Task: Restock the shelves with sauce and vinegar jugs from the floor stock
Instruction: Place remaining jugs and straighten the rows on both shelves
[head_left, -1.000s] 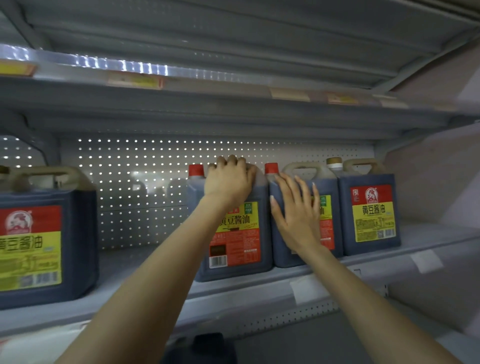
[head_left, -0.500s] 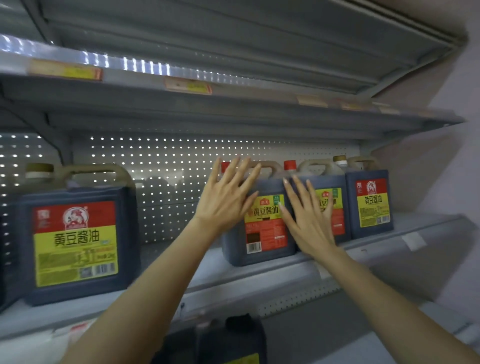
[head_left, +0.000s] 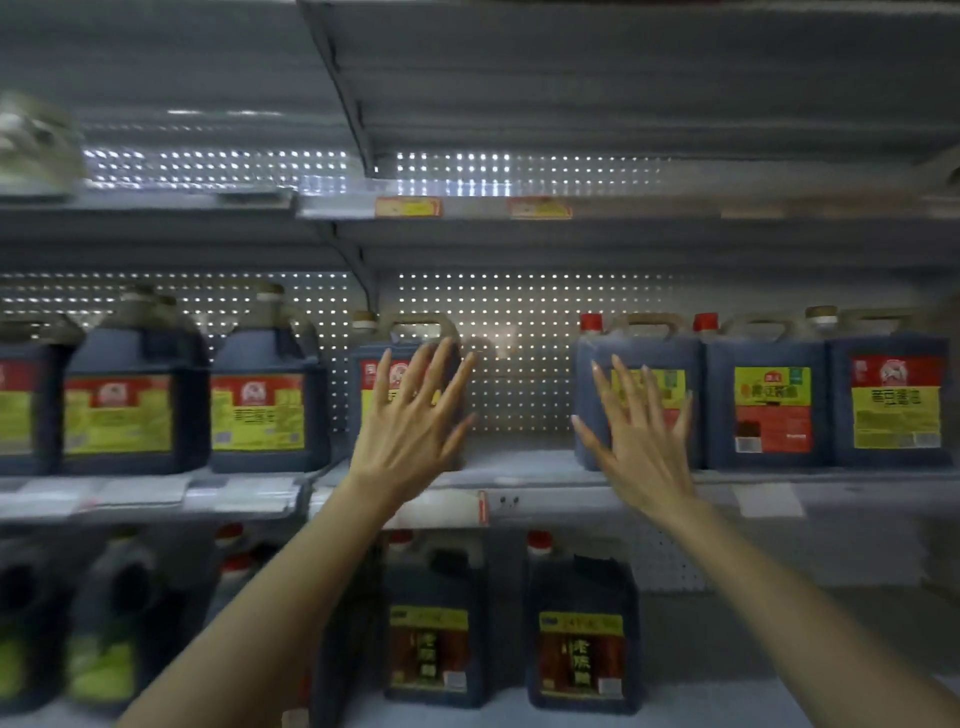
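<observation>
**Both hands empty at a part-filled sauce shelf**

Head view: my left hand (head_left: 410, 431) and right hand (head_left: 641, 441) are up at the middle shelf (head_left: 519, 460), fingers straight and spread, gripping nothing. The left hand covers the front of a tan-cap jug (head_left: 363, 410), and the right hand covers a red-cap jug (head_left: 649, 345). I cannot tell whether either palm touches its jug.

Between those two jugs the row has a bare gap, with pegboard (head_left: 519, 364) showing behind it. I judge the restock partly done. Jugs line the shelf on both sides (three on the right, counting the red-cap one), but the gap looks able to take more. The top shelf (head_left: 675, 208) looks mostly bare. Two lower jugs (head_left: 582, 639) stand beneath my arms.

Hard to make out: the floor stock is out of view. Motion blur smears the labels past reading. The frame edge cuts off the far-left jugs, and my forearms hide part of the lower shelf.
</observation>
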